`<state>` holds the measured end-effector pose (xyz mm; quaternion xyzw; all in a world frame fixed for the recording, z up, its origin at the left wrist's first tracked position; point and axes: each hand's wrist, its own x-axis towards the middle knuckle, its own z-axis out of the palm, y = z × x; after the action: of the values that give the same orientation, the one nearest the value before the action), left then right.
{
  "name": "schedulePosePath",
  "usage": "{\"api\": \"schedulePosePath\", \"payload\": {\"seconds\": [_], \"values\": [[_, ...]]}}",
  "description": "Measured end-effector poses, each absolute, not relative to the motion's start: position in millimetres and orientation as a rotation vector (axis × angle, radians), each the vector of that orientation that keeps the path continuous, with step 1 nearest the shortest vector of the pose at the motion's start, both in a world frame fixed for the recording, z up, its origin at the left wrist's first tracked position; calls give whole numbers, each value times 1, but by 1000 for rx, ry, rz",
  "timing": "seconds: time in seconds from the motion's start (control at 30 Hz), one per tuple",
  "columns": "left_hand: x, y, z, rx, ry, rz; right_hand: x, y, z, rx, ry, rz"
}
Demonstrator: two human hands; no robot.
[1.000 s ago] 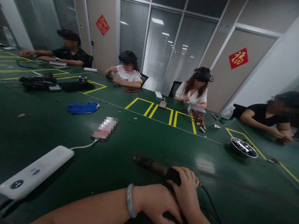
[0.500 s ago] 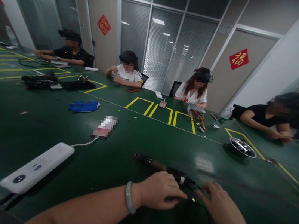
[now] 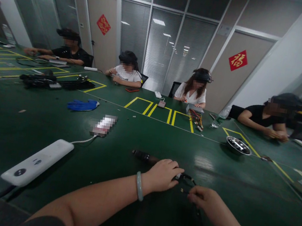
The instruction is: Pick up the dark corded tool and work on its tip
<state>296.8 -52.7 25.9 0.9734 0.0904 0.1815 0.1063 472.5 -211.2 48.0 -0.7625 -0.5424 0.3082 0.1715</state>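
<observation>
A dark cylindrical tool (image 3: pixel 144 156) with a black cable lies on the green table (image 3: pixel 51 124) in front of me. My left hand (image 3: pixel 161 175), with a pale green bangle on the wrist, rests closed over the tool's cable end. My right hand (image 3: pixel 204 198) is just to the right of it, fingers pinched on the thin black cable (image 3: pixel 186 179) and a small part I cannot make out.
A white power bank (image 3: pixel 37 161) with a white lead lies at my left, leading to a blurred phone (image 3: pixel 103 126). Blue gloves (image 3: pixel 82 105) lie further left. A steel bowl (image 3: pixel 238 146) and a water bottle (image 3: pixel 219 118) stand at the right. Several people sit across the table.
My right hand left the tool's rear end, swung right, then came back to pinch the cable. My left hand slid forward onto the tool. The view shifted slightly.
</observation>
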Motion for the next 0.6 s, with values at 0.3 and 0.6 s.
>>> {"api": "schedulePosePath", "payload": {"seconds": [0.3, 0.6], "values": [[330, -60, 28, 2924, 383, 457, 486, -170, 13, -1893, -1221, 793], [337, -61, 16, 2812, 408, 540, 514, -195, 7, -2207, -1067, 383]]}}
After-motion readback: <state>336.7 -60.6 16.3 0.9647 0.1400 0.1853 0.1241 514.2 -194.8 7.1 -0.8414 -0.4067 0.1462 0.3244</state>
